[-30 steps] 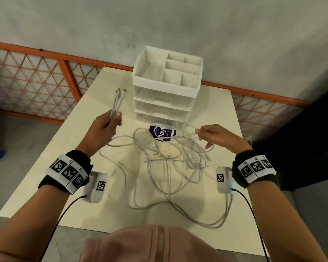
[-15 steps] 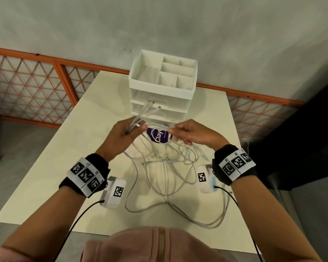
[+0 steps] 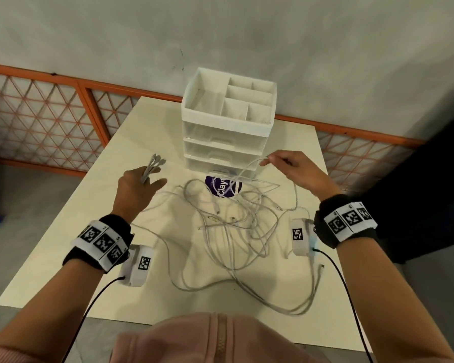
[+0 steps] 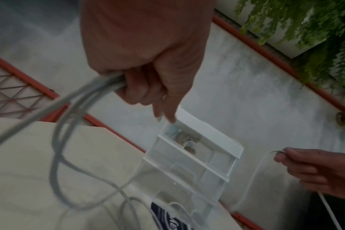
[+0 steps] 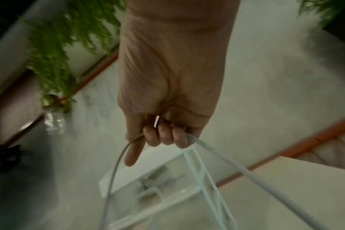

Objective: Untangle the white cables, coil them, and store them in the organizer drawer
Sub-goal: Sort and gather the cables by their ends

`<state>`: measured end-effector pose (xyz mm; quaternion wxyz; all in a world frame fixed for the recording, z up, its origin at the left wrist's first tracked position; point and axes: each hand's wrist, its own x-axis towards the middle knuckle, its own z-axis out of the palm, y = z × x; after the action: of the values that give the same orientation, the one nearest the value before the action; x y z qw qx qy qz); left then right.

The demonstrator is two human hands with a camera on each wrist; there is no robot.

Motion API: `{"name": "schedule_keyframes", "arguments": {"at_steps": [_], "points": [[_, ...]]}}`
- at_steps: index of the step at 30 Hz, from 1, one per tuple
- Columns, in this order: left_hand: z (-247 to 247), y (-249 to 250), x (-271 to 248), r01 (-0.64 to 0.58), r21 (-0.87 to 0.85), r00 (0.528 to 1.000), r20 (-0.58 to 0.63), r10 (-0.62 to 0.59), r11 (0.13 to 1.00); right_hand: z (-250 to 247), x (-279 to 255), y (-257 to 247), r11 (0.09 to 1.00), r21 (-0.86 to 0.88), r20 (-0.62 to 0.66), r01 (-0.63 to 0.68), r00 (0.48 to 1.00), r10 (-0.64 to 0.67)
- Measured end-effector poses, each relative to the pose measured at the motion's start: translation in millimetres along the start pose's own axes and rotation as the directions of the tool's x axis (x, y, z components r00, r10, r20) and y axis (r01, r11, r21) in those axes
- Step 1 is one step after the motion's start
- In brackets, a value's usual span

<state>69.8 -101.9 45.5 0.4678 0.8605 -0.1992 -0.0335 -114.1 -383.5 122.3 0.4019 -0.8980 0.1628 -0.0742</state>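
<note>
a round purple label [image 3: 222, 186] is seen on the counter [image 3: 71, 242] just in front of the organizer [image 3: 227, 127]; only the white letters "clay" can be read on it, the rest being crossed by cables or too small. black-and-white square markers are worn on both wristbands and on the two white wrist units; no readable writing is carried by them.

one organizer is counted, with three drawers stacked under an open top tray divided into compartments. the number of white cables [image 3: 236, 226] cannot be told from the tangle, which is spread over the middle of the counter between the two arms, with one long loop trailing toward the near edge. several loose plug ends are seen within the tangle.

a bundle of cable ends [image 3: 154, 166] is gripped in the left hand [image 3: 136, 187], the fingers curled round it, and the plugs are pointed up and away, left of the organizer. a single strand [image 3: 249, 166] is pinched by the right hand [image 3: 296, 170] between thumb and forefinger and is lifted off the counter, in front of the lower drawers; the other fingers are curled round the strand, as shown in the right wrist view.
</note>
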Motion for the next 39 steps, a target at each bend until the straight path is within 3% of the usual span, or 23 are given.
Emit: {"name": "schedule_keyframes", "arguments": {"at_steps": [3,5,8,11,13,15,22,28,32,34,36,39], "points": [[1,26,-7,-0.057,-0.236,0.997,0.032,0.067,0.97,4,-2,-29,0.999,-0.005,0.127,0.045,0.991,-0.044],[2,50,-18,-0.033,-0.389,0.978,0.179,0.111,0.921,11,-7,-44,0.996,0.062,0.203,0.061,0.976,-0.073],[14,77,-35,-0.058,-0.402,0.9,0.375,0.222,0.914,25,-11,-61,0.988,0.122,0.26,0.093,0.958,-0.122],[29,89,-49,-0.055,-0.414,0.836,0.478,0.268,0.909,29,-12,-71,0.982,0.151,0.243,0.118,0.958,-0.153],[32,91,-55,-0.082,-0.422,0.828,0.475,0.297,0.903,25,-13,-69,0.981,0.156,0.228,0.115,0.962,-0.149],[30,86,-49,-0.11,-0.402,0.858,0.423,0.291,0.909,18,-14,-56,0.992,0.099,0.201,0.082,0.974,-0.1],[7,39,-17,-0.167,-0.195,0.922,0.317,0.224,0.966,-9,-28,5,0.965,-0.198,0.037,-0.172,0.982,0.183],[4,37,-24,-0.113,-0.019,0.832,0.544,0.105,0.993,-3,-43,33,0.962,-0.15,0.037,-0.226,0.972,0.234],[0,30,-29,-0.082,-0.01,0.757,0.65,0.068,0.997,4,-57,49,0.959,-0.109,0.139,-0.262,0.951,0.276],[-4,30,-33,-0.066,-0.068,0.775,0.625,0.094,0.996,13,-64,60,0.919,-0.238,0.277,-0.315,0.885,0.375],[-9,37,-35,-0.022,-0.164,0.797,0.592,0.117,0.986,28,-64,65,0.877,-0.328,0.327,-0.351,0.829,0.454],[-10,56,-37,0.021,-0.334,0.795,0.577,0.187,0.942,48,-47,47,0.923,-0.273,0.255,-0.273,0.904,0.343]]}}
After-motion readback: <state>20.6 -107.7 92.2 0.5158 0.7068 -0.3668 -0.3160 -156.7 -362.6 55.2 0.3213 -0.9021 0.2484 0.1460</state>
